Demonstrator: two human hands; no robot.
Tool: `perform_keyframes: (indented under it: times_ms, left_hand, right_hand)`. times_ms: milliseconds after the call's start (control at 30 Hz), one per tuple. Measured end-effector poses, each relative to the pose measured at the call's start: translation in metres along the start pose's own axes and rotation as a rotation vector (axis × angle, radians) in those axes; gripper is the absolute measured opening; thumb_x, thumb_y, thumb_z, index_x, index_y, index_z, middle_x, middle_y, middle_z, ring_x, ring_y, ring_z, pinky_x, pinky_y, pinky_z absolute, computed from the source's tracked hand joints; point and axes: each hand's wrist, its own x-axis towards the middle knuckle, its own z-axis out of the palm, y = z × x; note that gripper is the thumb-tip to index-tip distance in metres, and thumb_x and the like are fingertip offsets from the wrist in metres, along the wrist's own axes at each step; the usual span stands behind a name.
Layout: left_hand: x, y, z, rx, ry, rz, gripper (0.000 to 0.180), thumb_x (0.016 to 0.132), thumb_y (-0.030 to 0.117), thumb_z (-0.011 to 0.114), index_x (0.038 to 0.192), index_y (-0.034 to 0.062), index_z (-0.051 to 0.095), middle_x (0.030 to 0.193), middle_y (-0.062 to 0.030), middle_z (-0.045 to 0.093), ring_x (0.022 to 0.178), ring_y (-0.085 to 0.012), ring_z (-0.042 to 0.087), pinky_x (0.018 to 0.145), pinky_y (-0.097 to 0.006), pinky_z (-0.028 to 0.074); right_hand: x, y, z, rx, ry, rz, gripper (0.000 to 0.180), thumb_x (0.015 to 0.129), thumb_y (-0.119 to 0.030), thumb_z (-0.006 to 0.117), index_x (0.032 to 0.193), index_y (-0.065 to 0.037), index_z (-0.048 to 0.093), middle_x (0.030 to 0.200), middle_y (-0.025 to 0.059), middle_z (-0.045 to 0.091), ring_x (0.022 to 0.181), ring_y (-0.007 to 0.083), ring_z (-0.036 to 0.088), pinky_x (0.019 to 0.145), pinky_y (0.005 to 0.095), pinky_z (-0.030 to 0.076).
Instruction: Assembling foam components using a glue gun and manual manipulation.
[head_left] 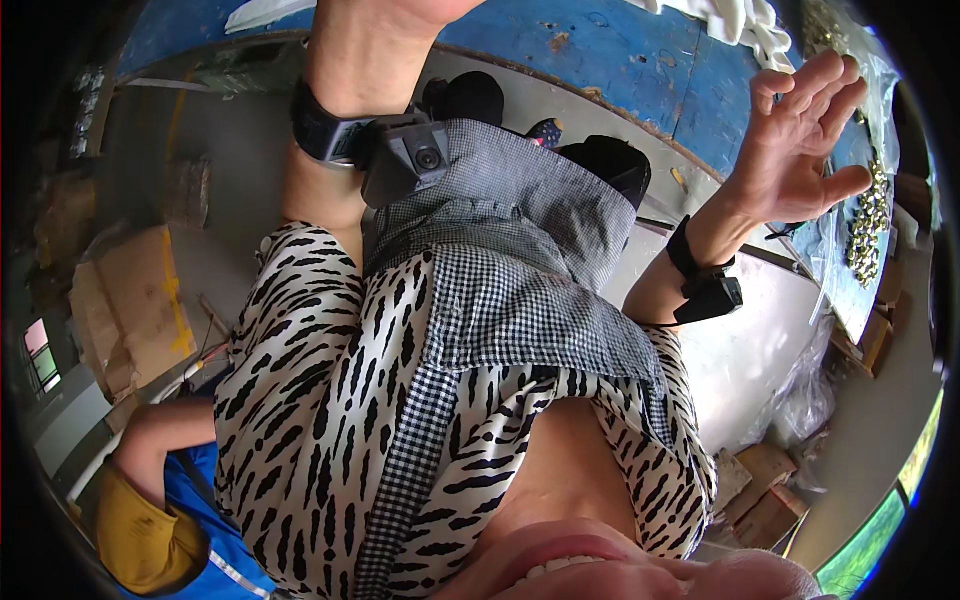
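Observation:
My right hand [800,150] is raised at the right with its fingers spread apart and nothing in them. Beside it, a cluster of small shiny gold-coloured pieces [868,230] lies at the right end of the blue worktable [630,65]. Of my left hand [415,8], only the base shows at the upper edge. Its fingers are out of the picture, so what it holds or touches is hidden. White cloth-like pieces [745,22] lie on the table's far side, between my two hands.
Each wrist wears a black strap with a small camera [415,155]. Cardboard boxes [135,310] stand at the left, with more cardboard [765,490] and transparent plastic film [800,395] at the lower right. Another person in blue and yellow [155,530] is close by at the lower left.

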Motion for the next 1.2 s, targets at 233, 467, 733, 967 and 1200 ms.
perform_keyframes:
  times_ms: [233, 467, 733, 967, 1200]
  left_hand:
    - [-0.037, -0.051, -0.032, 1.011, 0.417, -0.214, 0.021, 0.088, 0.008, 0.058, 0.108, 0.0010, 0.060, 0.089, -0.0005, 0.062, 0.078, -0.0066, 0.054, 0.071, -0.022, 0.046]
    - [-0.083, -0.115, -0.058, 1.909, 0.372, 0.116, 0.007, 0.084, 0.013, 0.061, 0.087, 0.0061, 0.063, 0.074, -0.0094, 0.063, 0.065, -0.0249, 0.062, 0.058, -0.034, 0.048]
    - [-0.081, -0.112, -0.044, 1.953, 0.346, 0.040, 0.006, 0.080, 0.009, 0.064, 0.085, 0.0060, 0.061, 0.071, -0.0082, 0.060, 0.066, -0.0278, 0.059, 0.059, -0.037, 0.047]
    - [-0.092, -0.123, -0.068, 1.944, 0.340, 0.098, 0.007, 0.080, 0.010, 0.064, 0.085, 0.0060, 0.061, 0.070, -0.0077, 0.059, 0.065, -0.0270, 0.059, 0.058, -0.036, 0.047]
    - [-0.122, -0.131, -0.085, 1.963, 0.343, 0.092, 0.007, 0.080, 0.010, 0.065, 0.085, 0.0064, 0.061, 0.068, -0.0066, 0.057, 0.062, -0.0255, 0.058, 0.056, -0.036, 0.046]
  right_hand:
    - [-0.012, -0.004, -0.014, -1.060, 0.309, -0.054, 0.061, 0.092, -0.054, 0.042, 0.118, -0.001, 0.056, 0.087, 0.0116, 0.061, 0.077, 0.0200, 0.054, 0.072, 0.0323, 0.042]
    - [-0.045, 0.020, -0.062, -1.514, 0.817, 0.020, 0.023, 0.092, -0.021, 0.059, 0.076, -0.003, 0.060, 0.063, -0.0013, 0.054, 0.053, 0.0052, 0.045, 0.049, 0.0207, 0.035]
    - [-0.046, 0.036, -0.053, -2.200, 0.468, 0.237, 0.012, 0.084, -0.010, 0.063, 0.081, 0.001, 0.060, 0.069, 0.0149, 0.059, 0.061, 0.0292, 0.059, 0.056, 0.0344, 0.045]
    - [-0.051, 0.044, -0.074, -2.307, 0.468, 0.241, 0.010, 0.083, -0.010, 0.064, 0.081, -0.001, 0.059, 0.071, 0.0144, 0.059, 0.065, 0.0334, 0.060, 0.057, 0.0372, 0.046]
    - [-0.074, 0.064, -0.103, -2.366, 0.464, 0.247, 0.010, 0.082, -0.010, 0.065, 0.079, -0.003, 0.059, 0.070, 0.0131, 0.059, 0.064, 0.0330, 0.060, 0.055, 0.0369, 0.046]
